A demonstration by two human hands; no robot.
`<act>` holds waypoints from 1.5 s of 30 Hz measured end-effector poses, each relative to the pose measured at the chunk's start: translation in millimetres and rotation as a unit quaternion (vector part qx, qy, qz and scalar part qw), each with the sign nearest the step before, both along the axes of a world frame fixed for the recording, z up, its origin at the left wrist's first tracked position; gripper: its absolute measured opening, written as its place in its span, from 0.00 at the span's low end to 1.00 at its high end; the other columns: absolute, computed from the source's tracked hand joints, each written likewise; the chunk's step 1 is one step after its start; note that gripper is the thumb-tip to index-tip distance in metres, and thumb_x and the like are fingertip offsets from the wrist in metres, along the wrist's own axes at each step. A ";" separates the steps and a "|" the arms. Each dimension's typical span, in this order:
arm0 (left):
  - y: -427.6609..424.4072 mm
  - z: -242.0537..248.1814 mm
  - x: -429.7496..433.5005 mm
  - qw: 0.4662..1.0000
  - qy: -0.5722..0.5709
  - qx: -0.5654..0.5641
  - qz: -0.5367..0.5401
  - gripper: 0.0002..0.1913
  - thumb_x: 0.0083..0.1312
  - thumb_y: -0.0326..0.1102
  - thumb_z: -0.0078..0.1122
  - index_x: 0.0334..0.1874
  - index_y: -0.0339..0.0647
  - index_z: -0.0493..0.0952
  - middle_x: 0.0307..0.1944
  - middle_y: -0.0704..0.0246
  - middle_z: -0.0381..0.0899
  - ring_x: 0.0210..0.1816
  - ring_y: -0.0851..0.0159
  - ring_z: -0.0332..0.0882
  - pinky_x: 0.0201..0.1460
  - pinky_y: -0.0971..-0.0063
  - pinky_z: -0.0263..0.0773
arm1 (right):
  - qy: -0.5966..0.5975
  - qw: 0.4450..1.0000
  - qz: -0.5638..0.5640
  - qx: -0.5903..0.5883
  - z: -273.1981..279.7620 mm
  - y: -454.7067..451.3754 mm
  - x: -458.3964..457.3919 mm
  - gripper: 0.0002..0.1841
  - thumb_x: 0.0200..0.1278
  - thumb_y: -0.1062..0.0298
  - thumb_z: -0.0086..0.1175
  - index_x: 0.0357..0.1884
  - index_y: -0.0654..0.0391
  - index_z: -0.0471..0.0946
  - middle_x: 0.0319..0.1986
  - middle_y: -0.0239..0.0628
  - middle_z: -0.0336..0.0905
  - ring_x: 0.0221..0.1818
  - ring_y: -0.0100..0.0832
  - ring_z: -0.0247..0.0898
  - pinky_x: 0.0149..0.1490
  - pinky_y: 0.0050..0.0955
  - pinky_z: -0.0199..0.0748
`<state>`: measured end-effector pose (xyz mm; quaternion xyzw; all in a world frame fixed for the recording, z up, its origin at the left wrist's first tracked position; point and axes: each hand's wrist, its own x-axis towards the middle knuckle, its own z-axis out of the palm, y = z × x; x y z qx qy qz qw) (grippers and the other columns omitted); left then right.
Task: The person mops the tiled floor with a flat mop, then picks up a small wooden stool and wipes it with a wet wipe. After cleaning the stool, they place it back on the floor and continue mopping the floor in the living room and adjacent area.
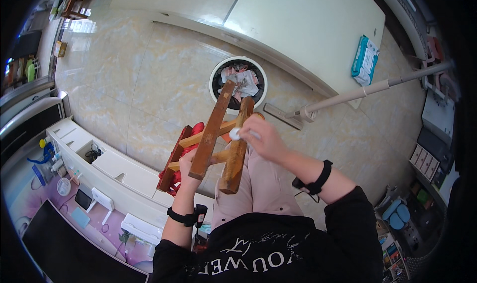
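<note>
A small wooden stool (212,134) with brown legs lies tilted over my lap, its crossbars showing. My left hand (187,163) grips it at the left, by a crossbar beside the near end of one leg. My right hand (262,137) pinches a small round white piece (234,134) against the right-hand leg (238,152); its exact kind cannot be told. Red material (193,134) shows at the stool's left side. Beyond the stool stands a round white bin (212,82) with a dark liner, filled with crumpled tissues (244,82). One leg's far end reaches over the bin.
A flat mop (283,116) with a long pole (346,96) rests on the tiled floor at the right. A teal wipes pack (365,61) lies on the pale furniture top (298,26). A white cabinet (126,171) and a dark screen (82,245) stand at the left.
</note>
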<state>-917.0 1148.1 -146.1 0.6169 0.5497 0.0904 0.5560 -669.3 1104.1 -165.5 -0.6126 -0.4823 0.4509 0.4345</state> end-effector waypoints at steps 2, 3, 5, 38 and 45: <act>-1.0 1.3 -2.9 1.000 0.018 -0.018 -0.013 0.12 0.51 0.28 0.69 0.36 0.32 0.78 0.29 0.72 0.80 0.31 0.75 0.73 0.37 0.76 0.72 | -0.106 0.993 -0.047 0.008 -4.8 3.7 4.0 0.04 0.55 0.73 0.53 0.29 0.63 0.75 0.29 0.42 0.71 0.35 0.42 0.70 0.40 0.32 0.69; -0.7 0.7 -4.1 0.999 0.025 -0.032 -0.013 0.11 0.51 0.28 0.68 0.34 0.33 0.78 0.30 0.71 0.79 0.34 0.73 0.74 0.40 0.75 0.72 | -0.117 0.990 -0.080 -0.018 -5.3 8.7 5.9 0.03 0.55 0.74 0.51 0.29 0.62 0.75 0.30 0.42 0.71 0.35 0.42 0.69 0.40 0.33 0.69; 1.4 -2.7 -5.7 0.998 0.016 -0.053 -0.003 0.09 0.51 0.28 0.66 0.33 0.34 0.78 0.31 0.71 0.78 0.38 0.71 0.76 0.43 0.74 0.73 | -0.090 0.995 -0.050 0.003 1.0 12.8 5.7 0.03 0.55 0.74 0.51 0.29 0.62 0.75 0.30 0.42 0.71 0.35 0.42 0.69 0.40 0.33 0.69; 1.4 -11.7 5.3 0.998 -0.028 -0.033 0.045 0.14 0.51 0.33 0.71 0.36 0.34 0.80 0.27 0.70 0.80 0.30 0.75 0.73 0.35 0.78 0.71 | -0.111 0.987 0.054 0.104 44.5 -7.5 -7.1 0.08 0.48 0.81 0.53 0.32 0.59 0.76 0.32 0.39 0.73 0.34 0.41 0.69 0.39 0.33 0.68; -0.3 -5.7 13.1 0.998 -0.012 -0.028 0.055 0.14 0.51 0.32 0.71 0.35 0.33 0.78 0.29 0.67 0.81 0.31 0.72 0.77 0.37 0.77 0.72 | -0.129 0.985 0.036 0.109 38.3 8.3 4.3 0.06 0.49 0.80 0.53 0.31 0.60 0.75 0.30 0.40 0.72 0.35 0.41 0.68 0.39 0.32 0.69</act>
